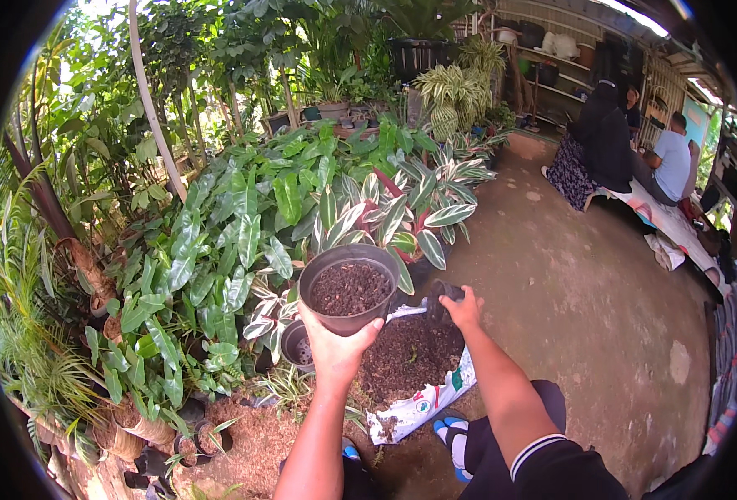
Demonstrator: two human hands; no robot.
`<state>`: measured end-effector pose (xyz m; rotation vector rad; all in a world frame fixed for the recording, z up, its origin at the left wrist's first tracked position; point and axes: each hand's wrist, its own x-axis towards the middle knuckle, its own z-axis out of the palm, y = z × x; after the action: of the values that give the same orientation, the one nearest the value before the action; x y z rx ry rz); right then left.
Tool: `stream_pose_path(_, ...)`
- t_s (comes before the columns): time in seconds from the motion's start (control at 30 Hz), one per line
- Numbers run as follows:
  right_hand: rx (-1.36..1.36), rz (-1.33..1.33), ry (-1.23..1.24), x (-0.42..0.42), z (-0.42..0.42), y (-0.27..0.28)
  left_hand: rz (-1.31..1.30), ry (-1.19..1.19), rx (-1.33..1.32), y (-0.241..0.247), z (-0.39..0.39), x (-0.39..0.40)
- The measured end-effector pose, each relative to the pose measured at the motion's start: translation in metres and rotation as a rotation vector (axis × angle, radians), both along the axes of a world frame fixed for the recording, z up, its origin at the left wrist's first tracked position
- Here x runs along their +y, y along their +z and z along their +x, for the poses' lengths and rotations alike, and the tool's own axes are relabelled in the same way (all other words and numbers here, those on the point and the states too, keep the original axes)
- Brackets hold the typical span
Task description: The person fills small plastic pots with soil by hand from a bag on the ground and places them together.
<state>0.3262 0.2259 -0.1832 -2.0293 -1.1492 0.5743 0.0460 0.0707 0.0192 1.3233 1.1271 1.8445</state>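
My left hand point(334, 347) holds up a black plastic plant pot point(381, 315), gripping it from below and the near side. Dark potting soil point(351, 289) partly fills the pot, below its rim. To the right, my right hand point(466, 309) grips a small black container point(438, 302), tilted over an opened white sack point(423, 407). Dark loose soil point(399, 362) fills the sack, with a small green sprig on top. What is inside the small container is hidden. Just left of my left wrist stands another black pot point(297, 345), with a perforated base showing inside.
Striped-leaf plants point(399, 215) and dense green foliage point(243, 237) grow beyond the pots. Small potted seedlings point(209, 437) stand at lower left. Bare ground point(568, 300) stretches right. Several people sit at a low bench point(674, 219) at upper right, near shelves point(559, 59).
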Motion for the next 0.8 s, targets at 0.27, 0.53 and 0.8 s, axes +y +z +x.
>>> stream_pose_path(0.27, -0.297, -0.163, 0.056, 0.003, 0.020, -0.063, -0.128, -0.031, -0.004, -0.011, -0.001, 0.011)
stream_pose_path(0.53, -0.228, -0.221, 0.070, 0.025, 0.010, -0.107, -0.128, -0.044, 0.043, -0.033, -0.008, 0.036)
stream_pose_path(0.8, -0.086, -0.369, 0.239, 0.027, 0.008, -0.128, -0.178, -0.037, 0.059, -0.033, -0.006, 0.045)
